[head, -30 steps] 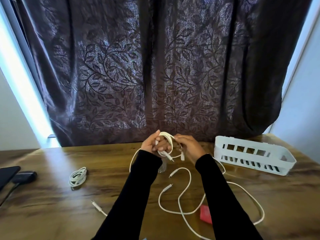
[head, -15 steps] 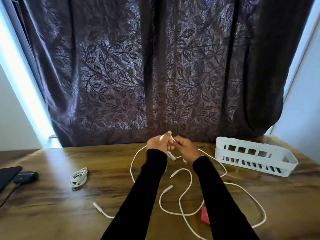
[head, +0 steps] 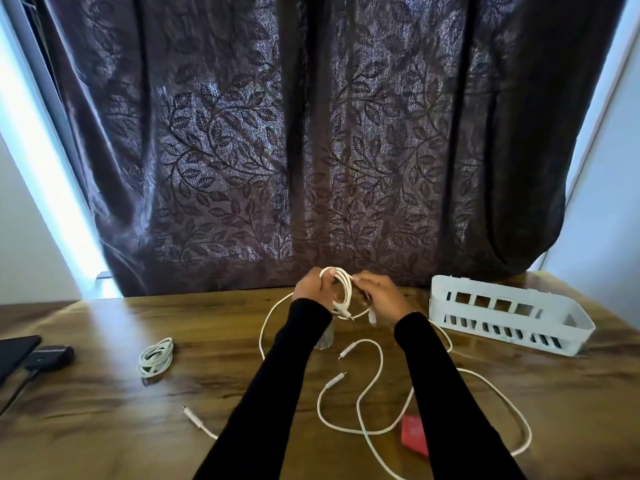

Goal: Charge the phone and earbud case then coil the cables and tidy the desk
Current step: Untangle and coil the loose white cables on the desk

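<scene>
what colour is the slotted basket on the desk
White, seen clearly in the head view: the slotted basket.

The curtain (head: 311,150) is dark purple-brown with a woven pattern of leafy vines. The surface (head: 104,427) is warm brown wood grain with darker streaks. The cables (head: 367,386) are white, as is the slotted basket (head: 505,317). Both sleeves (head: 277,393) are black. A flat red item (head: 414,436) lies near the cables.
</scene>
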